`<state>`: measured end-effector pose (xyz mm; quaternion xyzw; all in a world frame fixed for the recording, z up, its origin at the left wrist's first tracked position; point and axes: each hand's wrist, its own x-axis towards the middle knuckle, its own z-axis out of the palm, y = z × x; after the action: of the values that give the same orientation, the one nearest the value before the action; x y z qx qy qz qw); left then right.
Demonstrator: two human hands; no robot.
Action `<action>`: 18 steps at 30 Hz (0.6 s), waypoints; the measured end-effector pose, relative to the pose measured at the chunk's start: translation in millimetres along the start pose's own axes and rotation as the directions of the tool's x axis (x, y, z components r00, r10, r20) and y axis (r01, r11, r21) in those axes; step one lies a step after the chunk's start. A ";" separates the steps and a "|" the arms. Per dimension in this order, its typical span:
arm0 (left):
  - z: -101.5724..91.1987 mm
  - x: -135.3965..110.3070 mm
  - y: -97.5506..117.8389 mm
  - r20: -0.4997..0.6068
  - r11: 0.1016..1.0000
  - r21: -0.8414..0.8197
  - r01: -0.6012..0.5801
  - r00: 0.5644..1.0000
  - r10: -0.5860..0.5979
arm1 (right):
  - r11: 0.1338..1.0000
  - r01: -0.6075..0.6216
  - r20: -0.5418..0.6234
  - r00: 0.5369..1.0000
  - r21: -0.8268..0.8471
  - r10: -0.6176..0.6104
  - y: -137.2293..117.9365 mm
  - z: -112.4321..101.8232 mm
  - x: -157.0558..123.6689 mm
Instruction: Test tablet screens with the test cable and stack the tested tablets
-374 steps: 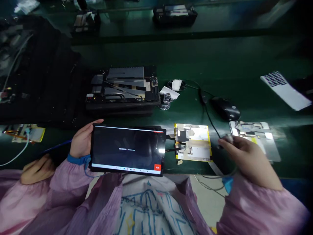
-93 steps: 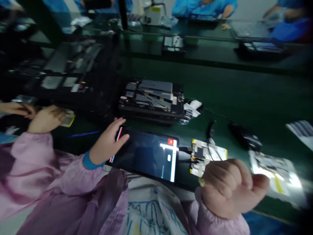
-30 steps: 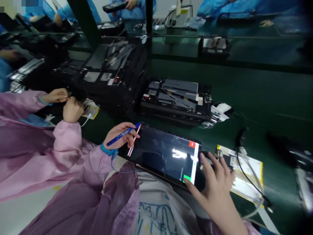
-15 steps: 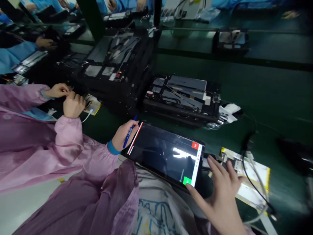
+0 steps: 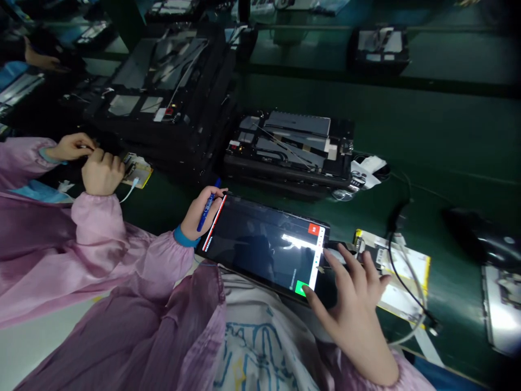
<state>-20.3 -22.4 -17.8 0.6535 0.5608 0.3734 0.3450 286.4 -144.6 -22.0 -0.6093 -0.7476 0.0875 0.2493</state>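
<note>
A black tablet (image 5: 264, 247) lies at the table's near edge, screen lit, with a red strip along its left end and a green button at its lower right. My left hand (image 5: 200, 210) rests at the tablet's left end, closed on a blue pen (image 5: 207, 206). My right hand (image 5: 352, 304) is spread open at the tablet's right end, its thumb tip touching the green button. A cable runs from the tablet's right end to a yellow-edged circuit board (image 5: 396, 271).
A black fixture (image 5: 291, 149) holding an opened device sits behind the tablet, a bigger black stack (image 5: 163, 103) to its left. A co-worker in a pink sleeve has both hands (image 5: 91, 163) on a small part. A black mouse (image 5: 480, 236) and another board (image 5: 502, 301) are at right.
My left hand went from gripping the tablet's edge to holding a blue pen beside it. My right hand left the cable and fist pose, opened, and its thumb now touches the green button.
</note>
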 end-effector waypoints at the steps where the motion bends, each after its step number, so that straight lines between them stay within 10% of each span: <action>1: 0.1 -0.1 -0.4 -0.003 1.000 -0.001 -0.001 1.000 0.001 | 1.000 -0.006 -0.004 1.000 0.021 0.006 0.4 -0.6 0.4; 8: 0.5 -0.4 -2.6 -0.020 1.000 -0.005 0.012 1.000 -0.012 | 0.995 -0.074 -0.185 0.979 0.070 0.086 8.5 -2.1 3.5; 18: 0.7 3.3 0.3 -0.039 1.000 -0.001 -0.003 0.999 0.003 | 0.991 -0.134 -0.155 0.979 -0.024 0.129 7.8 2.8 12.2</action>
<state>-19.2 -19.2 -17.6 0.6468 0.5663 0.3866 0.3338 290.2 -130.6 -24.5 -0.6666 -0.6856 0.0437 0.2891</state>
